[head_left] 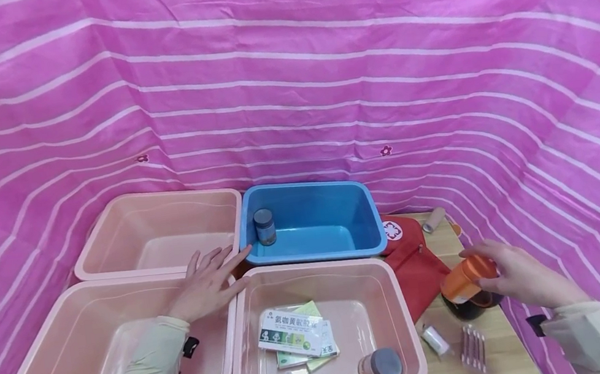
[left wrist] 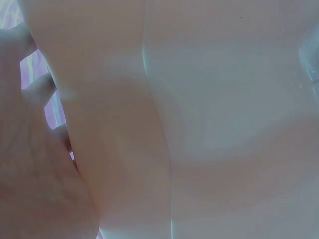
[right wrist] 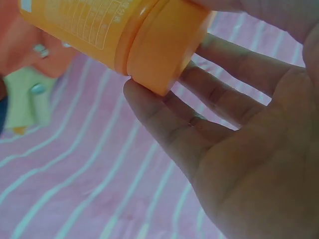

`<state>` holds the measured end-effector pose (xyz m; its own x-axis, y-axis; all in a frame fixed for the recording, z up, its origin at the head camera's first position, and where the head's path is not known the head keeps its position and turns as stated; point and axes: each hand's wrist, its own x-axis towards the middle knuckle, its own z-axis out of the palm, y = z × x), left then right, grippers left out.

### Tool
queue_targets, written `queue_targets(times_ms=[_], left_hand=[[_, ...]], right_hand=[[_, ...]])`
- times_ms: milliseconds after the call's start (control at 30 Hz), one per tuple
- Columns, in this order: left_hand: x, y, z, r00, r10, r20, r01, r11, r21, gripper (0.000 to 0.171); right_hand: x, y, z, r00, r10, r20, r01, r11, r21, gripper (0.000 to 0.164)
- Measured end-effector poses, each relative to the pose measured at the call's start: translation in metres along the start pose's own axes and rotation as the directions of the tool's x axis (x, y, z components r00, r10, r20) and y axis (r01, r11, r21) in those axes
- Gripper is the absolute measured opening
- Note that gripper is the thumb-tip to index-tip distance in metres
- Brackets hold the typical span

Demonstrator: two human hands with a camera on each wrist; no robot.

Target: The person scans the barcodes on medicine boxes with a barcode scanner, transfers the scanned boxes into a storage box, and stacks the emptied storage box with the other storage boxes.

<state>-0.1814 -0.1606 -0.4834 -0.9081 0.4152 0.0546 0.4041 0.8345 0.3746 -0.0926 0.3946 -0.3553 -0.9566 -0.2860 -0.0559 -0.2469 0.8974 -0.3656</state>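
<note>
My right hand grips an orange bottle by its cap end, at the right side of the table. In the right wrist view the thumb and fingers close round the orange cap, and printed text shows on the bottle's side. Under the bottle lies a dark round object, partly hidden. My left hand rests with spread, straight fingers over the meeting rims of the bins, its fingertips near the blue bin. Only part of the palm shows in the left wrist view, beside a pink bin wall.
The front pink bin holds medicine boxes and a grey-lidded jar. Another jar stands in the blue bin. A red pouch, a small white tube and packaged swabs lie to the right.
</note>
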Motion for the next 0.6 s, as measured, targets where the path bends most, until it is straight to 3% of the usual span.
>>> queue_targets(times_ms=[67,233,600], left_hand=[[0.000,0.000,0.000,1.000,0.002,0.002,-0.002,1.000,0.002,0.070],[0.001,0.001,-0.001,1.000,0.004,0.003,-0.004,1.000,-0.002,0.070],[0.002,0.001,-0.002,1.000,-0.006,0.021,0.006,1.000,-0.010,0.071]], right_hand=[[-0.006,0.009,0.004,0.999,0.047,0.011,-0.047,0.999,0.014,0.057],[-0.014,0.026,0.013,0.997,0.078,0.004,-0.078,0.996,0.030,0.055],[-0.010,0.048,0.038,0.986,-0.112,-0.125,0.107,0.993,-0.048,0.067]])
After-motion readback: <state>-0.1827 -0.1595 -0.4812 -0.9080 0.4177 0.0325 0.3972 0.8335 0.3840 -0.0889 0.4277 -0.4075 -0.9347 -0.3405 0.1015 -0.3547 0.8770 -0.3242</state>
